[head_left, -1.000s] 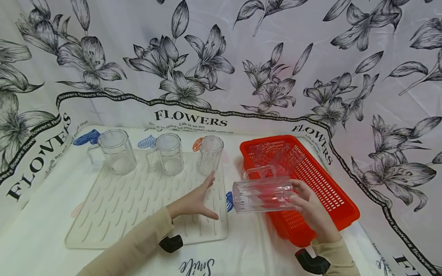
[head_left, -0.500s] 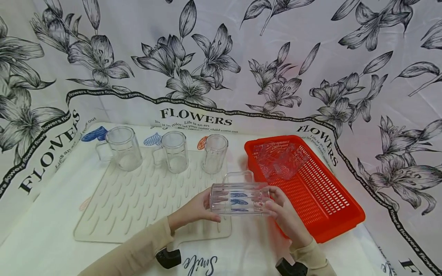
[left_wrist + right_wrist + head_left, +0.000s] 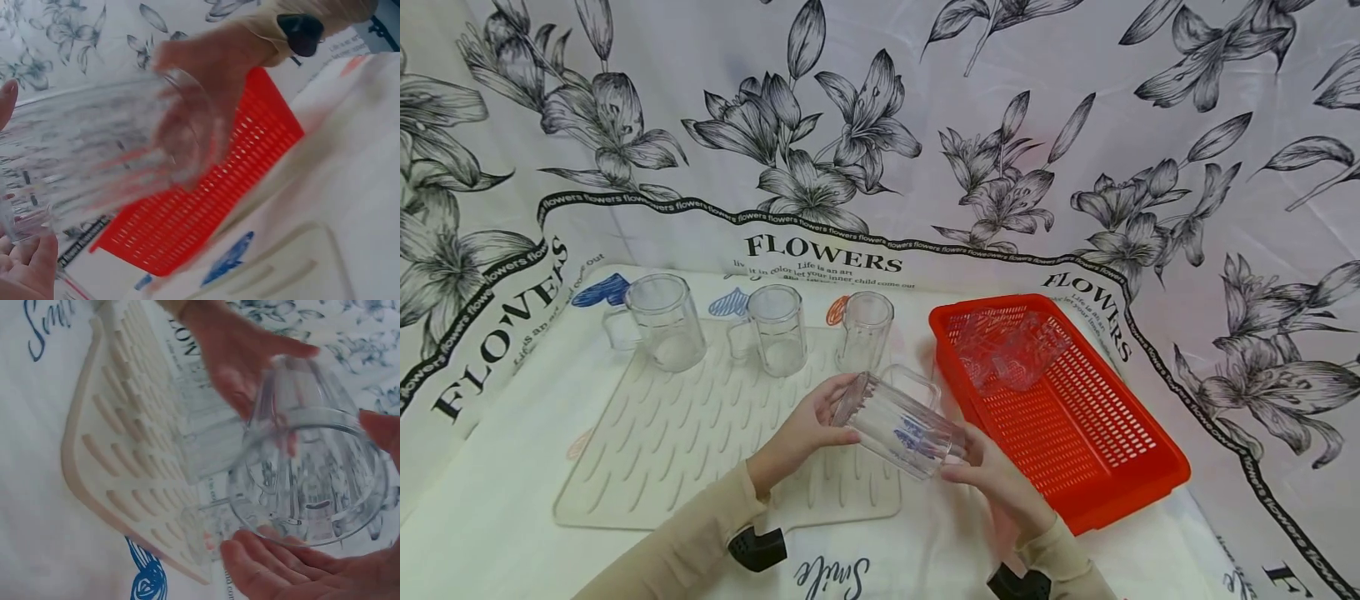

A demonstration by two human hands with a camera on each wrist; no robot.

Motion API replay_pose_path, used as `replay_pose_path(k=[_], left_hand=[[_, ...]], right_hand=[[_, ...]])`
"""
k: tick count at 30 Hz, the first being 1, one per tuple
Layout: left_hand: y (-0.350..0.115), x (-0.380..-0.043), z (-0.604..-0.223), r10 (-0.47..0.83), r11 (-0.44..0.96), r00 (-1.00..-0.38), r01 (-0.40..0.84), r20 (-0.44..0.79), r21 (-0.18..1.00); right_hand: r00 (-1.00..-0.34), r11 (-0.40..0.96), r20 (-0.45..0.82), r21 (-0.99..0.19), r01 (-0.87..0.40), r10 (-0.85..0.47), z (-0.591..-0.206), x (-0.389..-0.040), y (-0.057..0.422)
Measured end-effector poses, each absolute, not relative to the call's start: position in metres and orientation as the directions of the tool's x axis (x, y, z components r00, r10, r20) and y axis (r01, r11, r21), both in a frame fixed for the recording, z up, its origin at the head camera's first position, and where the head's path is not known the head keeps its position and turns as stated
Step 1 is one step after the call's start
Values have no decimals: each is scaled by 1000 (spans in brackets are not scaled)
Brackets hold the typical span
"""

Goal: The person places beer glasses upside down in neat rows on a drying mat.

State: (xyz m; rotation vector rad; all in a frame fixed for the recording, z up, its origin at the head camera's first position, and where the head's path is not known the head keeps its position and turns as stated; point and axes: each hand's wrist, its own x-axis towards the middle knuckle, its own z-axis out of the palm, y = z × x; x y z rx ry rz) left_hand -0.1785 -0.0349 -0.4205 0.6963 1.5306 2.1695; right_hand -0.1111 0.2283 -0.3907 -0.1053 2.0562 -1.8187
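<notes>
A tall clear mug (image 3: 895, 429) hangs tilted between both hands, above the gap between mat and basket. My left hand (image 3: 801, 433) grips its higher, left end, the base. At the lower, right end my right hand (image 3: 1003, 483) holds the rim, thumb in front and fingers behind. The mug's handle (image 3: 913, 383) points up and away. In the right wrist view the open rim (image 3: 309, 540) faces the camera, with the right fingers (image 3: 269, 562) under it. Three more clear mugs stand upright along the back of the cream ridged mat: a wide one (image 3: 666, 325), a middle one (image 3: 777, 333) and a narrow one (image 3: 865, 333).
To the right lies a red perforated basket (image 3: 1075, 467), with clear patterned glassware (image 3: 1015, 350) in its far end. The cream mat (image 3: 647, 450) covers the left of the white tablecloth (image 3: 925, 550). A flower-print cloth (image 3: 880, 108) rises behind.
The right hand has brought the mug leftward from over the basket, and the left hand has taken hold of its base. The mug has turned from level to slanting down to the right.
</notes>
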Motion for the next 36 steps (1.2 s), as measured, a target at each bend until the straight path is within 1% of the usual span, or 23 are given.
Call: replay_pose_path(k=[1, 3, 5, 8, 11, 14, 17, 21, 25, 32, 36], left_hand=[[-34, -179, -416, 567, -313, -804, -8, 181, 950], [-30, -177, -405, 548, -260, -808, 82, 217, 962], [-23, -173, -392, 536, -184, -800, 200, 269, 962], [-12, -165, -377, 531, -62, -772, 375, 349, 925], [-5, -160, -370, 525, 21, -761, 458, 381, 888], [-4, -158, -369, 510, 79, -777, 470, 369, 879], [-6, -158, -370, 511, 97, -782, 464, 356, 881], [-14, -159, -373, 511, 114, -790, 454, 339, 884], [-29, -162, -375, 478, 168, -822, 432, 311, 886], [-73, -173, -381, 368, 315, -873, 441, 320, 840], [-106, -179, -387, 281, 411, -909, 405, 309, 816]], right_hand=[[-909, 196, -260, -959, 204, -325, -392, -111, 227], [-890, 275, -282, -943, 189, -358, -394, -112, 225], [-881, 350, -264, -929, 122, -393, -397, -114, 223], [-873, 403, -206, -915, 12, -442, -401, -116, 220], [-870, 445, -167, -893, -66, -463, -403, -117, 218], [-868, 477, -167, -874, -88, -467, -403, -117, 216], [-862, 507, -188, -857, -90, -471, -401, -116, 216], [-852, 550, -257, -834, -43, -456, -393, -112, 217], [-850, 594, -311, -805, -3, -426, -380, -109, 221], [-884, 644, -272, -764, -42, -380, -363, -109, 233], [-888, 673, -257, -736, -76, -382, -359, -112, 241]])
